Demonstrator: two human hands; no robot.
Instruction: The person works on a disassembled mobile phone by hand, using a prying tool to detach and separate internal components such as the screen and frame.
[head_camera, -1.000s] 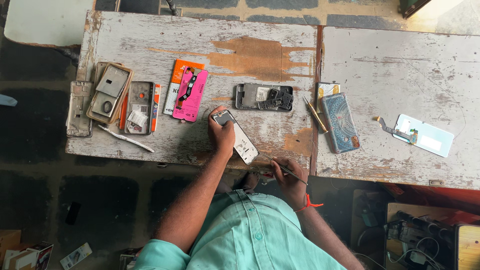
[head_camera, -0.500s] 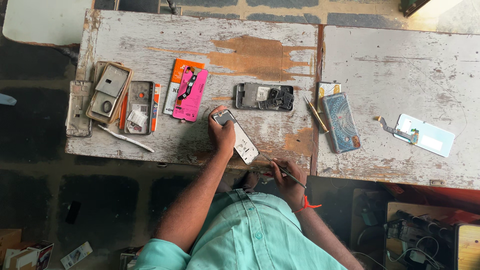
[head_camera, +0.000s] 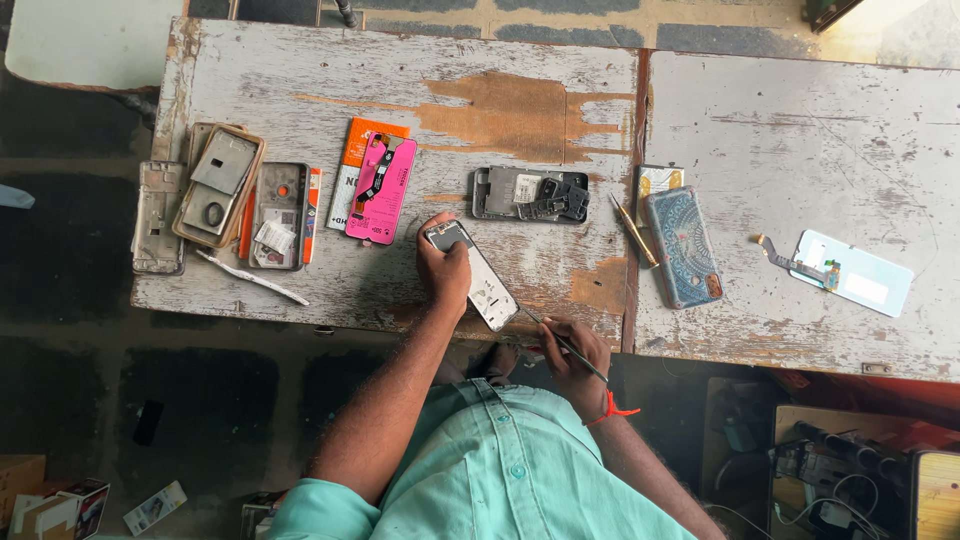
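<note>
Your left hand (head_camera: 443, 268) lay on the phone frame (head_camera: 478, 276) at the table's (head_camera: 300, 70) near edge; the opened phone (head_camera: 530, 194) lay behind it, the cased phone (head_camera: 681, 246) to its right.

Left arm: bare, stretched forward and up from the shoulder, forearm crossing the near worktop (head_camera: 300, 300) edge.
Left hand (head_camera: 443, 268): palm down, fingers curled and pressed on a phone frame (head_camera: 480, 280), pinning it flat.
Right arm: bent close to the body, elbow low, a red thread at the wrist.
Right hand (head_camera: 572, 352): just off the worktop edge, fingers pinched round a thin tool (head_camera: 560, 340), tip angled toward the frame.
</note>
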